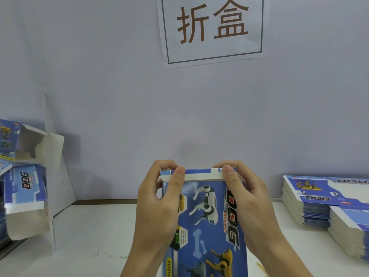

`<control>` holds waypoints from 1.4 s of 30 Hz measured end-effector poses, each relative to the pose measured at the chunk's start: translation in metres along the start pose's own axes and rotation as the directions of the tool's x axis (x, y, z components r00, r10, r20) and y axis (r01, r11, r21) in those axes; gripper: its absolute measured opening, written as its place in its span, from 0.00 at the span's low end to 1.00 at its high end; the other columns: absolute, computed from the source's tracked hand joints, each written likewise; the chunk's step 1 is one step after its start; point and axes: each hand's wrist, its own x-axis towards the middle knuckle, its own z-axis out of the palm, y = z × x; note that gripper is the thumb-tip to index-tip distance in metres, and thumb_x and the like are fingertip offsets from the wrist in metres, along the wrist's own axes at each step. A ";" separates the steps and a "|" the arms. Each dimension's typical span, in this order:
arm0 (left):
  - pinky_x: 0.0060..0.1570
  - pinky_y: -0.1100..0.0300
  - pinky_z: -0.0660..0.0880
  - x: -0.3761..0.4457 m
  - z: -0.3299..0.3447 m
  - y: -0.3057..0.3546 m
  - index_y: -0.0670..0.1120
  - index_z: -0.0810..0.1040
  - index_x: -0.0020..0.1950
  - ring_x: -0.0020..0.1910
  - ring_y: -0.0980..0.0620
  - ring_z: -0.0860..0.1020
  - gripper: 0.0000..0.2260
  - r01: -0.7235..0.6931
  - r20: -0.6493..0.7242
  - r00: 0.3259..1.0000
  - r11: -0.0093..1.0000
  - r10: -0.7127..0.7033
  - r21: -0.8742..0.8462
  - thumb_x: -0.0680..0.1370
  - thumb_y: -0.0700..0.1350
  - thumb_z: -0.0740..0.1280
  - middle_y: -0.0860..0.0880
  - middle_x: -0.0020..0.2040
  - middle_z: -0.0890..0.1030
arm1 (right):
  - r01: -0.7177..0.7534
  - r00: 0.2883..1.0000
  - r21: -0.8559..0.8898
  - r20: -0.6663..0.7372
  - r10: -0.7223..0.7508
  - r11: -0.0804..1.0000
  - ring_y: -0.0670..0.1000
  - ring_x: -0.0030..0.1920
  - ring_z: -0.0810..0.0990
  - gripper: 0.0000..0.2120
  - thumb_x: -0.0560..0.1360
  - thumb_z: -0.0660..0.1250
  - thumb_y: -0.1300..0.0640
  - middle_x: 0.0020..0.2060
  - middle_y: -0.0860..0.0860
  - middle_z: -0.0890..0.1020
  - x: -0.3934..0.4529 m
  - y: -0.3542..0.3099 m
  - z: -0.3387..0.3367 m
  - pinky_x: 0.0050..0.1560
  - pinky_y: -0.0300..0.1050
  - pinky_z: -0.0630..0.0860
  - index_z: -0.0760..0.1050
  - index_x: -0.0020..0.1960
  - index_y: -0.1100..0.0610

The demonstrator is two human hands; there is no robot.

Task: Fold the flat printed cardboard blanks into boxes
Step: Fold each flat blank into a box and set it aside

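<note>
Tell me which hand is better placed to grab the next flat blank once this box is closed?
Probably the right hand: the stack of flat blue printed cardboard blanks lies on its side. The left hand also grips the blue dog-printed cardboard box, farther from the stack.

Left hand [159, 198] and right hand [249, 196], fingers curled, thumbs up.

Packing workstation: stacked flat blanks [311, 204], wall sign [212, 29] reading "折盒".

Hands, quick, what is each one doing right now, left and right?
Left hand: grips the box at its top left corner, thumb on the top flap.
Right hand: grips the box at its top right corner, thumb on the same flap.
</note>
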 end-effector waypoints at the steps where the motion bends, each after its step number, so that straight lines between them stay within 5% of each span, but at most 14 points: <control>1: 0.40 0.36 0.81 0.000 0.000 0.001 0.57 0.76 0.43 0.45 0.39 0.83 0.09 0.004 -0.001 1.000 1.000 -0.004 -0.003 0.70 0.61 0.65 0.42 0.42 0.83 | -0.004 1.000 0.004 0.003 0.004 1.000 0.55 0.36 0.86 0.11 0.72 0.63 0.42 0.38 0.55 0.84 0.000 0.000 0.000 0.30 0.46 0.80 0.78 0.44 0.49; 6: 0.34 0.44 0.83 -0.001 0.000 -0.001 0.55 0.74 0.40 0.43 0.42 0.85 0.09 0.012 -0.011 1.000 1.000 -0.013 -0.013 0.71 0.59 0.65 0.42 0.40 0.83 | -0.007 1.000 0.016 0.015 0.007 1.000 0.55 0.36 0.86 0.11 0.71 0.64 0.42 0.37 0.54 0.85 -0.001 0.001 -0.002 0.30 0.44 0.80 0.77 0.44 0.48; 13: 0.31 0.38 0.78 -0.003 0.000 -0.001 0.57 0.74 0.43 0.37 0.40 0.82 0.10 0.004 0.011 1.000 1.000 -0.005 0.016 0.70 0.61 0.64 0.44 0.34 0.79 | -0.003 1.000 0.063 -0.006 0.003 0.998 0.55 0.38 0.87 0.13 0.69 0.66 0.41 0.41 0.55 0.85 0.000 0.001 -0.003 0.29 0.43 0.80 0.77 0.48 0.48; 17: 0.35 0.42 0.81 -0.003 -0.001 -0.001 0.60 0.74 0.45 0.44 0.42 0.83 0.06 0.042 0.075 0.996 0.999 -0.043 0.021 0.72 0.59 0.62 0.45 0.42 0.82 | 0.000 1.000 0.044 -0.029 0.001 0.999 0.55 0.40 0.87 0.18 0.68 0.65 0.38 0.44 0.55 0.84 0.000 0.001 -0.002 0.30 0.43 0.80 0.76 0.51 0.48; 21: 0.39 0.33 0.78 -0.004 0.002 0.004 0.61 0.74 0.46 0.45 0.33 0.80 0.09 0.017 0.074 0.997 0.999 -0.021 0.048 0.71 0.62 0.62 0.40 0.44 0.80 | 0.001 0.999 0.026 -0.049 0.001 1.000 0.55 0.38 0.87 0.13 0.71 0.64 0.39 0.42 0.54 0.85 0.000 0.003 -0.001 0.29 0.43 0.79 0.75 0.46 0.48; 28: 0.39 0.32 0.77 -0.002 0.004 0.005 0.58 0.75 0.45 0.43 0.29 0.79 0.11 0.016 0.003 1.000 0.999 -0.016 0.036 0.71 0.63 0.64 0.35 0.41 0.79 | -0.013 1.000 0.076 0.001 0.013 0.997 0.57 0.37 0.86 0.10 0.72 0.66 0.44 0.40 0.57 0.83 0.001 0.003 -0.004 0.29 0.44 0.79 0.78 0.46 0.49; 34: 0.38 0.33 0.80 -0.002 -0.001 0.005 0.57 0.76 0.47 0.45 0.35 0.83 0.08 0.060 0.069 0.996 0.998 -0.058 -0.027 0.72 0.59 0.65 0.38 0.44 0.81 | -0.035 0.999 0.081 0.024 0.033 0.996 0.55 0.36 0.86 0.13 0.70 0.66 0.42 0.37 0.54 0.84 0.000 0.004 -0.007 0.29 0.43 0.79 0.78 0.46 0.50; 42: 0.44 0.27 0.74 -0.006 0.006 0.010 0.62 0.73 0.50 0.46 0.25 0.76 0.08 0.103 0.040 0.994 0.989 -0.099 -0.110 0.74 0.60 0.62 0.37 0.49 0.78 | -0.018 1.000 0.040 -0.017 0.018 0.999 0.56 0.37 0.86 0.14 0.71 0.64 0.40 0.39 0.56 0.86 -0.001 0.004 -0.003 0.30 0.43 0.80 0.78 0.45 0.49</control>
